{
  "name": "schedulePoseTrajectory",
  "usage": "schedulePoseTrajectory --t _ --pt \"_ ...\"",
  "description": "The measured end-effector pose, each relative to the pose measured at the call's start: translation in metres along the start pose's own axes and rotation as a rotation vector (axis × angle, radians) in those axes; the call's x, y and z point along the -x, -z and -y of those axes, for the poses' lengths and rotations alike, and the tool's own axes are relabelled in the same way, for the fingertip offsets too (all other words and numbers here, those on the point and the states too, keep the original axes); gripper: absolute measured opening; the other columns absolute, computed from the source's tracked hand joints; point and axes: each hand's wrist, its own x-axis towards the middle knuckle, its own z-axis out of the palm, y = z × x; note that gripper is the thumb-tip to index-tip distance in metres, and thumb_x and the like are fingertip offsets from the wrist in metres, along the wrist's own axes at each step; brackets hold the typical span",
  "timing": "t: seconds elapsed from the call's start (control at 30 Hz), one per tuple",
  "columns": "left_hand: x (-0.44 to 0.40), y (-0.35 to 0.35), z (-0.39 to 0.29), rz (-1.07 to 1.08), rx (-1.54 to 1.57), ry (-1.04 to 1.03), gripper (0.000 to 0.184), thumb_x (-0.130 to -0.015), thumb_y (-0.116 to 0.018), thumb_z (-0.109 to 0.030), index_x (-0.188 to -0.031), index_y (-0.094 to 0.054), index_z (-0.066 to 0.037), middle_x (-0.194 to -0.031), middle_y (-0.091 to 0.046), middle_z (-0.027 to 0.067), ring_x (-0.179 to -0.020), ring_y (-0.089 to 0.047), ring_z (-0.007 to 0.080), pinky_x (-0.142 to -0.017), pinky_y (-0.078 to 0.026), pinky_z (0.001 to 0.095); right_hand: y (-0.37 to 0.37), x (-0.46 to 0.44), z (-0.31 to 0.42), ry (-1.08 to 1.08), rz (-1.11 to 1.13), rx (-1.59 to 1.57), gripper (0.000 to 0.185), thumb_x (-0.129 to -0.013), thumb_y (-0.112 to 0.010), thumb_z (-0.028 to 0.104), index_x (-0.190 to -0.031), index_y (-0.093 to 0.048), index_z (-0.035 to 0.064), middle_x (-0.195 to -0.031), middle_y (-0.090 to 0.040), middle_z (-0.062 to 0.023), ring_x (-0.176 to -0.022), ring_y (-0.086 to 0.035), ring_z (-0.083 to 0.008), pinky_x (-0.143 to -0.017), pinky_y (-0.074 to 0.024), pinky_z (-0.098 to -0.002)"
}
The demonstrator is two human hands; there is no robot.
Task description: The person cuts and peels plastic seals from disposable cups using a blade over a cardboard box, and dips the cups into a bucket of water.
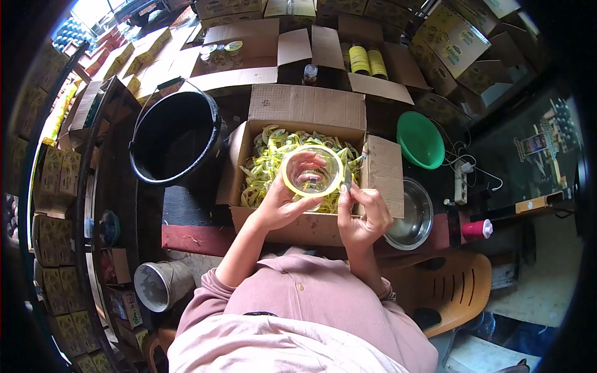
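Observation:
My left hand (280, 202) is wrapped round a clear cup (314, 198) with a yellow rim, its open mouth facing up at me. Fingers show through the clear wall. Close to the right side of that rim, my right hand (365, 214) pinches a thin grey blade (347, 176); whether it touches the rim I cannot tell. Both hands are over the near part of an open cardboard box (308, 107). A heap of yellow and clear plastic strips (267, 168) fills the box below the cup.
A black bucket (140, 155) stands left of the box. To the right are a green bowl (420, 140), a metal bowl (418, 214) and a power strip (460, 183). Behind, open cartons hold clear cups (221, 57) and yellow stacks (368, 61). An orange chair (457, 289) stands at right.

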Motion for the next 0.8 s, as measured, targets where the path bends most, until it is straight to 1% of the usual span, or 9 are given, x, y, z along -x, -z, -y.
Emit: schedulePoseTrajectory --t 0.07,0.23,0.43,0.53,0.67,0.73,0.8 --pt "0.0 0.0 0.002 0.019 -0.015 -0.014 0.066 -0.072 -0.065 -0.003 -0.127 -0.028 -0.003 -0.117 -0.042 0.0117 -0.11 -0.043 0.0203 -0.091 -0.039 0.0325 0.0 0.0 0.0 0.004 0.002 0.008 0.021 -0.064 -0.067 -0.005 -0.082 -0.066 0.0039 -0.068 -0.061 -0.0055 -0.059 -0.058 -0.0157 -0.058 -0.0481 -0.0257" --pt "0.002 0.001 0.003 0.059 -0.104 0.024 0.067 -0.071 -0.065 -0.005 -0.126 -0.028 -0.003 -0.116 -0.043 0.0107 -0.109 -0.044 0.0186 -0.092 -0.038 0.032 0.001 -0.004 -0.001 0.015 -0.004 0.001 0.021 -0.064 -0.067 -0.005 -0.083 -0.065 0.0038 -0.068 -0.061 -0.0063 -0.059 -0.059 -0.0165 -0.057 -0.0478 -0.0258" --pt "0.002 0.003 0.001 0.115 -0.102 0.068 0.065 -0.069 -0.065 -0.008 -0.125 -0.033 -0.003 -0.114 -0.047 0.0094 -0.107 -0.046 0.017 -0.093 -0.037 0.0308 0.002 -0.005 -0.009 -0.061 0.03 -0.109 0.023 -0.063 -0.065 -0.005 -0.084 -0.065 0.0042 -0.068 -0.061 -0.0076 -0.06 -0.059 -0.0177 -0.057 -0.0475 -0.0257" --pt "0.001 0.005 0.002 0.155 -0.079 0.06 0.064 -0.069 -0.068 -0.008 -0.123 -0.035 -0.002 -0.116 -0.046 0.0095 -0.107 -0.047 0.0172 -0.092 -0.038 0.0311 0.002 -0.009 -0.009 0.016 0.044 -0.08 0.02 -0.064 -0.062 -0.011 -0.082 -0.061 -0.0037 -0.067 -0.056 -0.0073 -0.059 -0.054 -0.012 -0.054 -0.0434 -0.0223" --pt "0.001 0.004 0.0 0.2 -0.011 0.094 0.062 -0.069 -0.069 -0.009 -0.122 -0.037 -0.002 -0.118 -0.044 0.0098 -0.109 -0.046 0.0172 -0.091 -0.038 0.032 0.002 -0.009 -0.012 -0.018 0.066 -0.115 0.02 -0.065 -0.062 -0.011 -0.083 -0.061 -0.0033 -0.066 -0.056 -0.0066 -0.058 -0.053 -0.0114 -0.053 -0.0428 -0.0221" --pt "-0.001 0.004 0.002 0.185 -0.071 0.072 0.062 -0.07 -0.068 -0.01 -0.123 -0.037 -0.002 -0.118 -0.043 0.0096 -0.109 -0.045 0.0175 -0.091 -0.038 0.0325 0.001 -0.009 -0.011 -0.058 0.054 -0.146 0.019 -0.065 -0.062 -0.011 -0.082 -0.061 -0.0029 -0.066 -0.055 -0.0062 -0.058 -0.053 -0.0113 -0.053 -0.0426 -0.0222" --pt "-0.002 0.004 0.003 0.155 -0.093 0.06 0.062 -0.07 -0.066 -0.01 -0.124 -0.037 -0.002 -0.118 -0.043 0.0095 -0.11 -0.045 0.0178 -0.091 -0.038 0.0324 0.003 -0.01 -0.012 -0.076 0.026 -0.107 0.019 -0.065 -0.065 -0.006 -0.082 -0.064 0.0017 -0.068 -0.06 -0.0067 -0.059 -0.058 -0.0147 -0.055 -0.0456 -0.0241"
